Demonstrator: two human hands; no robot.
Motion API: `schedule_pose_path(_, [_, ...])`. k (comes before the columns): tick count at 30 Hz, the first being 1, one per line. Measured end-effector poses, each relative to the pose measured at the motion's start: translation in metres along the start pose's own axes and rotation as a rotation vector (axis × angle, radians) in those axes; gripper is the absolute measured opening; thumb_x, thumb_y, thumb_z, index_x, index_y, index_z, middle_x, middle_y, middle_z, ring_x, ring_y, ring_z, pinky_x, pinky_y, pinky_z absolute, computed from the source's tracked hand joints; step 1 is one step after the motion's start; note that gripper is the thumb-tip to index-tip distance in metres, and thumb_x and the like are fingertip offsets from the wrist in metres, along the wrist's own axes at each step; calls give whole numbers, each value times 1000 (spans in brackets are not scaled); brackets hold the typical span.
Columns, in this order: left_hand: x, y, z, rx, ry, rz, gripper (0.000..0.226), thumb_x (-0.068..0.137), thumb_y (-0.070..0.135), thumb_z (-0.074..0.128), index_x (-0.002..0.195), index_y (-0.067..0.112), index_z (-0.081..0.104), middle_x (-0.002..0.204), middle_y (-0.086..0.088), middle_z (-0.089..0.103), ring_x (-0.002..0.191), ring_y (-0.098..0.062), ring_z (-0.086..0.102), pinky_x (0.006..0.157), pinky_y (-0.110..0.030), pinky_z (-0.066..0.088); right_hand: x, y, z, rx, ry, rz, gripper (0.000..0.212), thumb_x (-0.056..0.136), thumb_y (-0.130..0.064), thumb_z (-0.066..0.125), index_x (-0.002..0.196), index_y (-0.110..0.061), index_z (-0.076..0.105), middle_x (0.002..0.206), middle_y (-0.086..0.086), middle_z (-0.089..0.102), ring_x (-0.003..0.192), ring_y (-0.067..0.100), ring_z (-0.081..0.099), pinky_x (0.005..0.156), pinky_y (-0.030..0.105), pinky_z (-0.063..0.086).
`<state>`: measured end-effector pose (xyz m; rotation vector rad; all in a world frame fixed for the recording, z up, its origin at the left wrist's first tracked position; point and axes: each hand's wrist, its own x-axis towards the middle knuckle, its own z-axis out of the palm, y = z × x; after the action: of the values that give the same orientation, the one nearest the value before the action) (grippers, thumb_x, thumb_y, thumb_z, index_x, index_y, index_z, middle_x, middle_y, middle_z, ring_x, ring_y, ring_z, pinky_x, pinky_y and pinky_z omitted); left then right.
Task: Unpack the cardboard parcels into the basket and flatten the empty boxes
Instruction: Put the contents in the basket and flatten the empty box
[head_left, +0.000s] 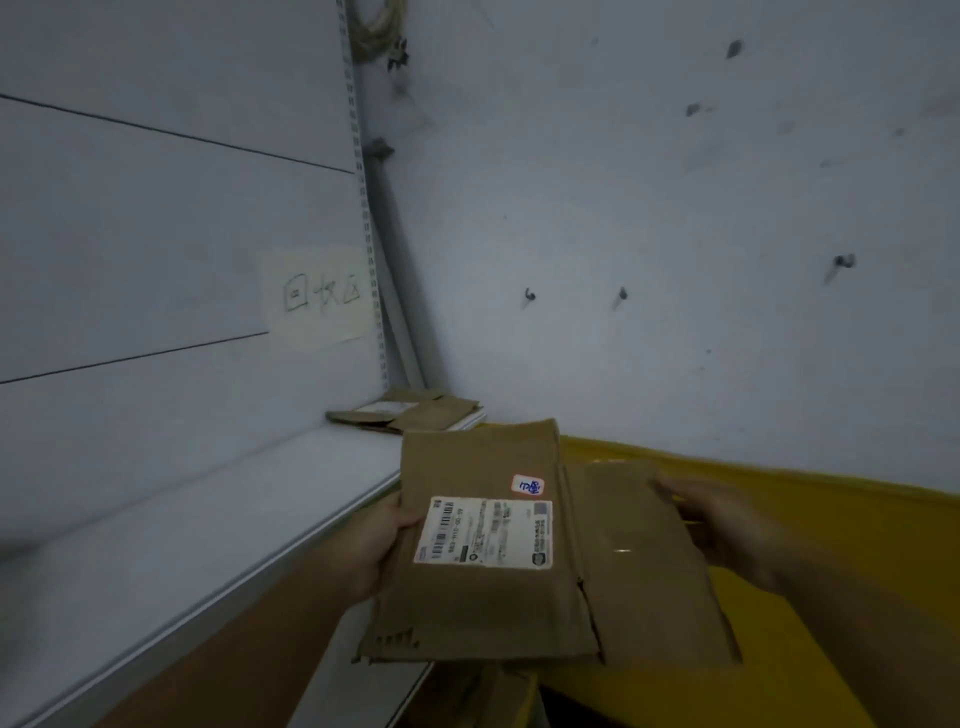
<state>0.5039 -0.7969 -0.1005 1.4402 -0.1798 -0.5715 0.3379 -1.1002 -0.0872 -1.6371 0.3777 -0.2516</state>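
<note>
- My left hand (376, 545) grasps the flattened box (493, 597) at its left edge. The thumb lies on the top face and the fingers are hidden beneath.
- My right hand (727, 530) is at the box's right panel with its fingers laid over the top face. It is blurred, so I cannot tell whether it clamps the card or merely rests on it.
- The box lies pressed flat between my two hands, slightly tilted, its near edge ragged.
- A white shipping label (485, 532) sits on the top face just beside my left thumb; its print is not legible.
- A small red-edged sticker (528, 485) sits just beyond the label.
- Yellow material (831, 519) lies under and beyond my right hand — what it is, I cannot tell.
- A white shelf (182, 519) runs away to the left of my left hand.
- A stack of flattened boxes (415, 410) lies at the shelf's far end, beyond the held box and apart from it.
- A paper note (319, 293) with handwritten characters hangs on the panel above that stack.
- Small hooks (530, 296) stand out of the far wall — well beyond both hands.
</note>
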Motion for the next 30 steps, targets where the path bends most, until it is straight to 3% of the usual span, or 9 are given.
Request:
schedule_pose_path(6, [32,31,-61,39,52,36,31,91,17,56,123,16,55,109,-17,69,99,-34,67,84,-46,54,96,-38,63,-2,-301,57,55,68,-42,74,118,-21,62,113,5,69,103,27,65,95,46,48])
schedule_pose_path(9, [59,45,-109,-46,67,49,35,90,17,58,124,8,56,114,-24,65,102,-37,65,79,-45,56,136,-49,100,32,-335,28,52,67,-32,72,115,-13,64,106,9,72,99,29,67,93,45,49])
schedule_pose_path(12, [87,51,-149,-41,-30,-48,42,89,17,61,126,-1,55,126,-27,57,117,-39,55,99,-48,45,171,-59,123,90,-321,16,40,77,-27,67,114,-12,64,105,10,72,98,31,67,93,45,48])
schedule_pose_path(16, [121,71,-174,148,-96,-58,59,70,6,76,126,13,56,127,-20,59,121,-39,52,106,-55,34,225,-71,145,90,-326,19,42,74,-29,67,111,-9,66,99,10,74,95,29,68,90,42,50])
schedule_pose_path(19, [143,85,-192,109,45,35,63,71,-8,67,126,19,55,122,-19,63,112,-41,58,99,-58,41,264,-68,171,156,-315,59,39,77,-32,67,108,-8,65,94,9,74,88,27,68,72,38,53])
schedule_pose_path(21, [155,91,-204,8,240,112,58,77,-10,61,127,18,53,112,-16,69,98,-34,67,80,-44,57,288,-63,192,178,-290,133,36,83,-34,64,111,-10,60,100,12,69,89,32,65,66,39,52])
schedule_pose_path(23, [166,94,-211,-62,443,186,53,80,-7,61,126,17,54,104,-15,71,90,-30,68,68,-36,58,311,-58,210,213,-296,227,34,88,-26,60,117,-9,55,114,21,61,97,40,61,69,45,54])
schedule_pose_path(27, [179,91,-214,-173,710,312,57,78,-1,65,131,12,48,109,-13,63,95,-27,63,71,-33,51,341,-49,228,237,-484,345,35,78,-23,65,110,-11,59,90,13,63,57,25,59,44,26,46])
schedule_pose_path(30, [175,97,-202,-129,742,404,71,70,8,69,134,20,43,115,-7,59,102,-24,61,73,-30,49,354,-41,234,277,-592,444,22,81,-18,65,98,-5,61,64,10,57,35,15,49,31,20,41])
